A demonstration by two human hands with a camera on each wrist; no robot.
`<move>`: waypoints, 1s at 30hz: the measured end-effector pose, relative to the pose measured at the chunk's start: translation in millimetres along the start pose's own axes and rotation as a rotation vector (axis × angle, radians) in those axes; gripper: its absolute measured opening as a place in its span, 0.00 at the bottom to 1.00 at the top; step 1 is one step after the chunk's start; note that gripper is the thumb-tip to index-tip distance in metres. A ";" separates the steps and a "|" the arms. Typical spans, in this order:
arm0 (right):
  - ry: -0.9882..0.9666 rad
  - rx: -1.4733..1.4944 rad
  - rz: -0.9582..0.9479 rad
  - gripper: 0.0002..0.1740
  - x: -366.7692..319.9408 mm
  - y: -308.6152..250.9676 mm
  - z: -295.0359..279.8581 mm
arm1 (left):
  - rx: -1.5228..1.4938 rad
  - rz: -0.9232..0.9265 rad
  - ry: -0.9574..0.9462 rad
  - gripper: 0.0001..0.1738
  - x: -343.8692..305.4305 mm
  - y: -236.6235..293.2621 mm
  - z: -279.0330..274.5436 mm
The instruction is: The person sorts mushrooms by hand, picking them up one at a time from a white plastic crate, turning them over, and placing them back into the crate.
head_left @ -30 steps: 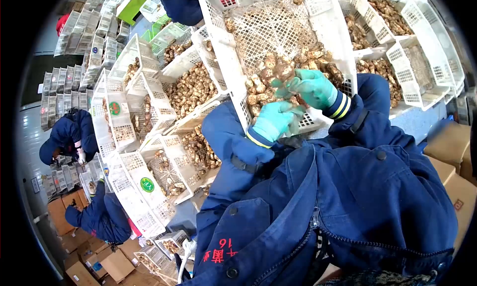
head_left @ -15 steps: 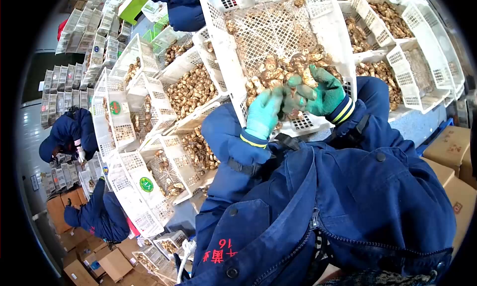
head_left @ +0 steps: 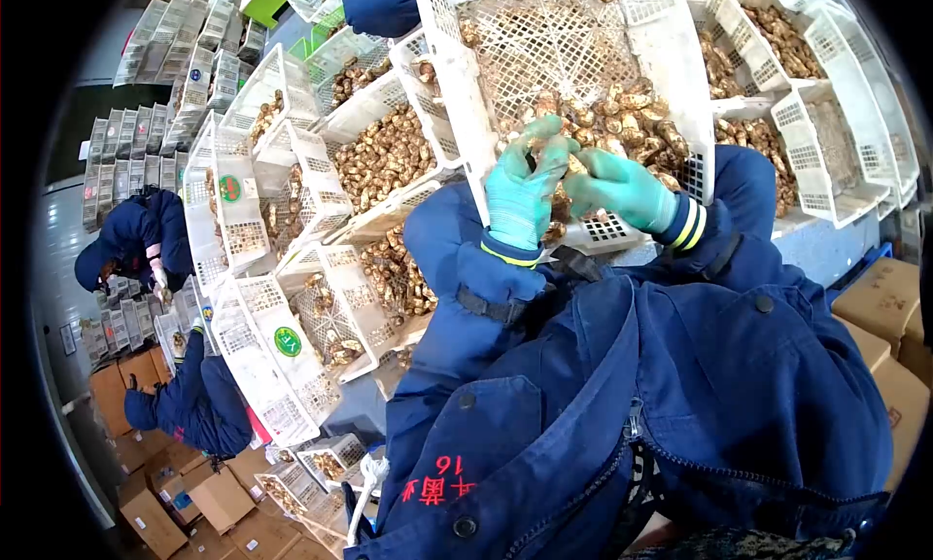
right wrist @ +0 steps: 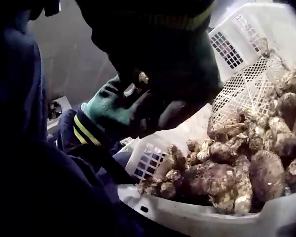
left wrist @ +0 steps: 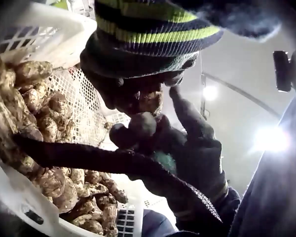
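Note:
Both hands wear green gloves above the near edge of a white lattice crate (head_left: 680, 35) holding brown, knobbly mushrooms (head_left: 632, 122). The left hand (head_left: 527, 186) has its fingers curled; in the left wrist view a brown mushroom piece (left wrist: 150, 101) shows between its fingers. Close beside it, the right hand (head_left: 622, 191) has bent fingers pointing toward the left hand. In the right wrist view, the dark right hand (right wrist: 163, 74) partly covers the left hand (right wrist: 111, 108), with a small pale piece (right wrist: 143, 77) between them. Whether the right fingers grip anything is hidden.
More white crates with mushrooms (head_left: 384, 161) stand on the left and right (head_left: 841, 152). Cardboard boxes (head_left: 880, 297) lie at the right. Two people in blue (head_left: 146, 239) work at the far left; another blue-clad figure (head_left: 379, 4) is at the top.
The hands have shifted from over the mushroom pile toward the crate's near left edge. The left hand has turned, its fingers now raised and curled. The camera view has shifted slightly.

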State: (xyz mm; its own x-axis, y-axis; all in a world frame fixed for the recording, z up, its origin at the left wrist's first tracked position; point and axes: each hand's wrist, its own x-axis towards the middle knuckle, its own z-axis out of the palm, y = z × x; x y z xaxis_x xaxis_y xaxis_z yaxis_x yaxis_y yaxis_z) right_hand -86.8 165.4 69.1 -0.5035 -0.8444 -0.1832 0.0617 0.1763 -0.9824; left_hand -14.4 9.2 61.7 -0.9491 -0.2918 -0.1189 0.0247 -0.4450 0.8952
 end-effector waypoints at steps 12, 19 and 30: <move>0.164 -0.598 -0.759 0.27 2.2 25.6 -5.6 | 0.035 -0.006 0.109 0.14 -3.0 16.6 -1.5; -0.237 -0.047 -0.798 0.20 3.9 25.2 -24.6 | 0.289 -0.134 0.083 0.09 -10.7 3.7 -13.3; -0.297 0.113 -0.504 0.17 -6.8 13.1 -18.6 | 0.598 0.363 0.210 0.19 4.1 -11.9 -3.7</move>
State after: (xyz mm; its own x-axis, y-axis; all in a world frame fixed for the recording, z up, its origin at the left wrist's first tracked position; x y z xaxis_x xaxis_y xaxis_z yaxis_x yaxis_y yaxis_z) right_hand -98.6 182.8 58.1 -0.2325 -0.9185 0.3199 -0.0227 -0.3237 -0.9459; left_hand -17.4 10.2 49.0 -0.8321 -0.5156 0.2041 0.0938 0.2319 0.9682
